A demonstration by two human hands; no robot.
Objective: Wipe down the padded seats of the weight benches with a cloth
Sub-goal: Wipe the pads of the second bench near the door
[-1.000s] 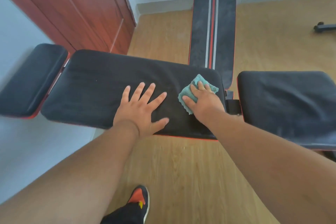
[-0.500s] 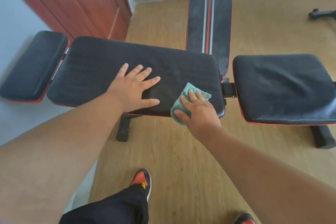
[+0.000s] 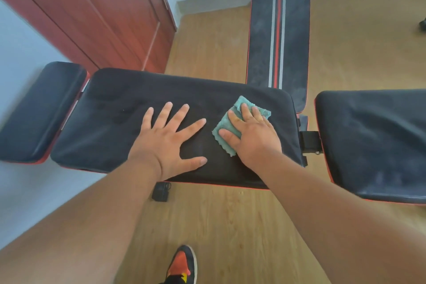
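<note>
Now pressing a teal cloth (image 3: 232, 129) flat on the right part of the long black back pad (image 3: 115, 122) with the right hand (image 3: 251, 134); fingers (image 3: 245, 110) extended over the cloth, thumb on its near edge, not clenched. Cloth small, scalloped at the edges, crumpled under the palm. Pad black, matte, red piping along the near edge, faint dusty smears. Left hand (image 3: 168, 138) splayed flat on the same pad just left of the cloth, gripping nothing. Short black pad (image 3: 39, 113) at the left end; separate black seat pad (image 3: 373, 143) to the right, joined by a black bracket (image 3: 310, 142). Striped bench (image 3: 279, 30) behind. Versus half a second earlier: cloth up from the near edge to mid-pad, farther right; left hand in much the same spot.
</note>
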